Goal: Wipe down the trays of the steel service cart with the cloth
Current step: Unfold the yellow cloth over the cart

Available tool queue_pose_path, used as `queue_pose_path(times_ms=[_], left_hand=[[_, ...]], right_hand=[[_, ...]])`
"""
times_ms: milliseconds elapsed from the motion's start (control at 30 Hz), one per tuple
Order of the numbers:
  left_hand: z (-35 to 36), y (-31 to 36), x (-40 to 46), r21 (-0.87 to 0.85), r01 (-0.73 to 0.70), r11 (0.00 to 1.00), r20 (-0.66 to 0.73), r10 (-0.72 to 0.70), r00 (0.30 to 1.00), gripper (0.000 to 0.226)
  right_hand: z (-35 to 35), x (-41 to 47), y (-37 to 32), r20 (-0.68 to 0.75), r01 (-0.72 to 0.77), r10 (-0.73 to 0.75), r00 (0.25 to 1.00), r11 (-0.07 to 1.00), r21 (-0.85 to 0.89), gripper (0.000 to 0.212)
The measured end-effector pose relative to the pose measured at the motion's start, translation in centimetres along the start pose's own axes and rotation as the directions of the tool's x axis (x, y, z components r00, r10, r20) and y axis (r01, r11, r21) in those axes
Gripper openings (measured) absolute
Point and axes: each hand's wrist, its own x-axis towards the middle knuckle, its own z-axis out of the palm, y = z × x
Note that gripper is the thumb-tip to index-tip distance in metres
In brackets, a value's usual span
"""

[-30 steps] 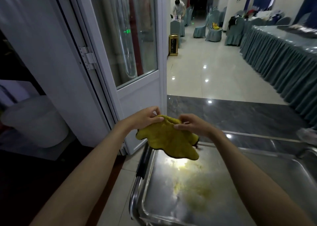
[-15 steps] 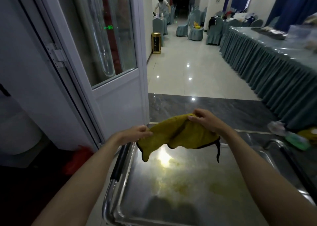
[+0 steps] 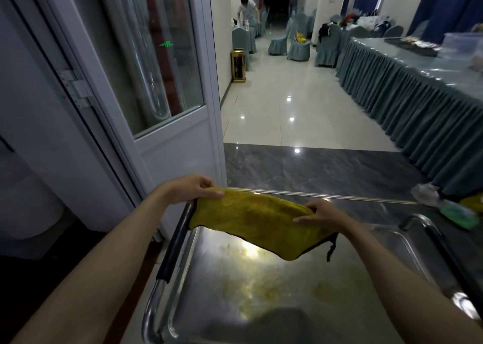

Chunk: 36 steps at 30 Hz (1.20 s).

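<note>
A yellow cloth (image 3: 256, 218) with a dark hem is stretched out flat in the air above the far end of the steel cart's top tray (image 3: 287, 291). My left hand (image 3: 193, 188) pinches its left corner, thumb on top. My right hand (image 3: 322, 214) grips its right edge, and a dark loop hangs below that corner. The tray surface is shiny and shows yellowish smears. A black-sleeved cart handle (image 3: 175, 241) runs along the tray's left side, and a second handle (image 3: 444, 247) along the right.
A white glazed door (image 3: 162, 82) stands open just left of the cart. A long skirted table (image 3: 418, 100) lines the right side of the tiled hall. Crumpled plastic and green items (image 3: 444, 205) lie at right. Far off, a person (image 3: 247, 8) bends over a covered table among chairs.
Both hands have pulled apart and spread the bunched cloth out wide. The cloth has come lower, closer over the tray, and the view has shifted right along the cart.
</note>
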Motion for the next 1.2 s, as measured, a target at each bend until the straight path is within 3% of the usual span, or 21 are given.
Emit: queue_pose_path(times_ms=[67,167,267,333,400,467,567,633,733,800,900,1000,1067,1200], left_hand=[[-0.2,0.8,-0.3,-0.002,-0.013,1.000,0.053,0.013,0.999,0.034],[0.3,2.8,0.0,-0.051,-0.184,0.982,-0.057,0.181,0.982,0.022],[1.3,5.8,0.7,-0.035,-0.358,0.933,-0.167,0.348,0.922,0.011],[1.8,7.9,1.1,-0.018,-0.434,0.901,-0.172,0.425,0.889,0.011],[1.9,9.7,1.2,0.007,-0.505,0.863,-0.180,0.498,0.848,0.014],[1.5,10.9,1.2,0.052,-0.559,0.828,-0.185,0.558,0.809,0.020],[0.7,11.9,1.2,0.191,-0.554,0.810,-0.189,0.584,0.789,0.026],[0.5,12.2,1.3,0.311,-0.484,0.818,-0.188,0.552,0.813,0.021],[0.6,11.7,1.6,0.424,-0.428,0.798,-0.197,0.542,0.817,0.020],[0.5,11.0,1.7,0.414,-0.399,0.819,-0.231,0.518,0.824,0.023],[-0.4,10.2,1.7,0.351,-0.372,0.859,-0.248,0.469,0.848,0.026],[-1.2,9.7,1.3,0.344,-0.397,0.851,-0.239,0.488,0.839,0.035],[-1.5,9.6,1.2,0.352,-0.406,0.844,-0.251,0.502,0.827,0.029],[-1.7,9.5,1.3,0.310,-0.433,0.846,-0.295,0.519,0.802,0.018]], right_hand=[[-0.2,-0.2,0.1,0.033,-0.009,0.006,0.999,0.993,0.116,0.013],[-0.2,-0.8,0.0,0.141,-0.055,0.017,0.990,0.961,0.269,0.027],[0.9,-0.4,-0.9,0.310,-0.199,0.056,0.949,0.869,0.452,0.070],[1.8,0.7,-1.8,0.358,-0.301,0.112,0.927,0.792,0.531,0.086],[2.5,1.8,-3.2,0.300,-0.301,0.148,0.942,0.766,0.569,0.087],[2.8,2.7,-4.7,0.165,-0.215,0.145,0.976,0.787,0.579,0.072],[2.4,4.2,-6.4,-0.154,0.021,0.076,0.985,0.838,0.546,0.042],[1.7,5.2,-7.6,-0.221,0.182,-0.059,0.973,0.785,0.591,0.036],[0.5,5.1,-10.7,-0.115,0.185,-0.148,0.982,0.672,0.717,0.031],[0.5,5.2,-12.2,-0.069,0.145,-0.134,0.989,0.711,0.689,0.031],[1.2,5.6,-12.5,0.061,0.012,-0.071,0.996,0.742,0.670,0.046],[1.7,5.9,-11.8,0.242,-0.150,-0.037,0.970,0.689,0.709,0.065],[2.0,5.8,-11.9,0.364,-0.229,-0.090,0.927,0.635,0.738,0.068],[2.8,6.0,-12.2,0.364,-0.216,-0.152,0.919,0.577,0.788,0.067]])
